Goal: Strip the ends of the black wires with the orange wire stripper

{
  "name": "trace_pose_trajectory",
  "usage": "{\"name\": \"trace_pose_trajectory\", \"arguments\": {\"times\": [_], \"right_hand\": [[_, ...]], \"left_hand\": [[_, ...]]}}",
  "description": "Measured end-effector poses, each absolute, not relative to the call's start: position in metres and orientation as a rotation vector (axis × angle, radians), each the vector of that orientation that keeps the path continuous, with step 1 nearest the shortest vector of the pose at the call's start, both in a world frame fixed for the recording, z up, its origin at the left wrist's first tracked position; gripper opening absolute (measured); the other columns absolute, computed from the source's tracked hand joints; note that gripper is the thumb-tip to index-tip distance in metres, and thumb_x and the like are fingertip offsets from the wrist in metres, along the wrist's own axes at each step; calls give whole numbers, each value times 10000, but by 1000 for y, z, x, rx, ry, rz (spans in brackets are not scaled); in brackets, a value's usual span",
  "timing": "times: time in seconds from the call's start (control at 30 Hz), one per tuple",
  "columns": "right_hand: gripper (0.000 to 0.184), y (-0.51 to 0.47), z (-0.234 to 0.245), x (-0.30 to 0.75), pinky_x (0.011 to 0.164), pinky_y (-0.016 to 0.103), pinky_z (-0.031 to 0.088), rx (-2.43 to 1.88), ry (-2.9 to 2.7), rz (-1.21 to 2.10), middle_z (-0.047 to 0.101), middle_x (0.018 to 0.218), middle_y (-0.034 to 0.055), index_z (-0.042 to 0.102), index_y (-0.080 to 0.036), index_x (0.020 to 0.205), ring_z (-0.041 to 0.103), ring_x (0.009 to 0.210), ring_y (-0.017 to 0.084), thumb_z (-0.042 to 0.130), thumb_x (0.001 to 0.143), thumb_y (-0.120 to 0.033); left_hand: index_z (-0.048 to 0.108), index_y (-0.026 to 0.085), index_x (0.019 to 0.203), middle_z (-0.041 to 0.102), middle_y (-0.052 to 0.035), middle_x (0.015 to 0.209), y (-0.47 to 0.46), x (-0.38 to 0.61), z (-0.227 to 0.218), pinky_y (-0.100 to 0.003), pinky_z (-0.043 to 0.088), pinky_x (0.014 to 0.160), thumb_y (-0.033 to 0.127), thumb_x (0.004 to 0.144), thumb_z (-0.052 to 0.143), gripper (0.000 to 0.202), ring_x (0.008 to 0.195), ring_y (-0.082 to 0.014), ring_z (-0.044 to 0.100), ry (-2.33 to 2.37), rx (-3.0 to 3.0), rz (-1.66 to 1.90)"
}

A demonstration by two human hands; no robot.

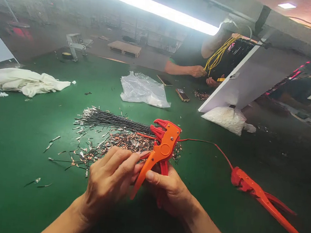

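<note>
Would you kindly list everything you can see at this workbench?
table: one, green, under everything.
wire stripper: one, orange and red, centre, held upright.
red wire: one, red, from stripper head toward red hand tool.
red hand tool: one, red, lying right.
black wires: one bundle, black, behind stripper.
wire scraps: many, coppery and silver, scattered left of stripper.
cloth: one, white, far left.
plastic bag: one, clear, far centre.
phones: two, dark, beside that bag.
white bag: one, white, beyond the red wire.
co-worker's hands: two, far side, holding yellow wires.
left hand: one, fingers on orange handle.
right hand: one, gripping red handle.
</note>
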State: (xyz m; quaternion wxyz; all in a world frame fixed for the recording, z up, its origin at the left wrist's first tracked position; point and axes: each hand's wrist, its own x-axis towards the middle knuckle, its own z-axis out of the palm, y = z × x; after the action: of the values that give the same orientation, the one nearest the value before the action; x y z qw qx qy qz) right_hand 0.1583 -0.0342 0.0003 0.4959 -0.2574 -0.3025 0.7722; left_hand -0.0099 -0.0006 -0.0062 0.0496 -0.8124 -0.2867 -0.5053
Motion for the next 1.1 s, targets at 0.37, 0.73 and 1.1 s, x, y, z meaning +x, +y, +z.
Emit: {"name": "trace_pose_trajectory", "arguments": {"times": [0.37, 0.73, 1.1], "right_hand": [[230, -33, 1, 158, 884, 301, 533, -711, -584, 1798, 749, 1019, 46, 642, -193, 1054, 695, 991, 189, 701, 835, -154], [372, -28, 2, 165, 909, 346, 536, -702, -422, 1875, 770, 1038, 46, 656, -189, 1091, 713, 1008, 207, 642, 741, -63], [545, -30, 7, 162, 865, 328, 539, -709, -521, 1879, 738, 998, 29, 651, -211, 1006, 657, 1087, 243, 508, 528, 9]], "left_hand": [[652, 160, 937, 739, -98, 951, -13, 2, -1, -295, 566, 693, 80, 864, 509, 180, 808, -173, 657, -562, -2650, -1466], [605, 166, 977, 709, -61, 908, -12, 0, -1, -276, 429, 553, 45, 824, 491, 226, 669, -148, 537, -526, -2904, -1252], [600, 158, 974, 550, 6, 623, -11, 0, -6, -280, 412, 524, 68, 846, 461, 210, 571, -144, 484, -528, -2913, -1192]]}}
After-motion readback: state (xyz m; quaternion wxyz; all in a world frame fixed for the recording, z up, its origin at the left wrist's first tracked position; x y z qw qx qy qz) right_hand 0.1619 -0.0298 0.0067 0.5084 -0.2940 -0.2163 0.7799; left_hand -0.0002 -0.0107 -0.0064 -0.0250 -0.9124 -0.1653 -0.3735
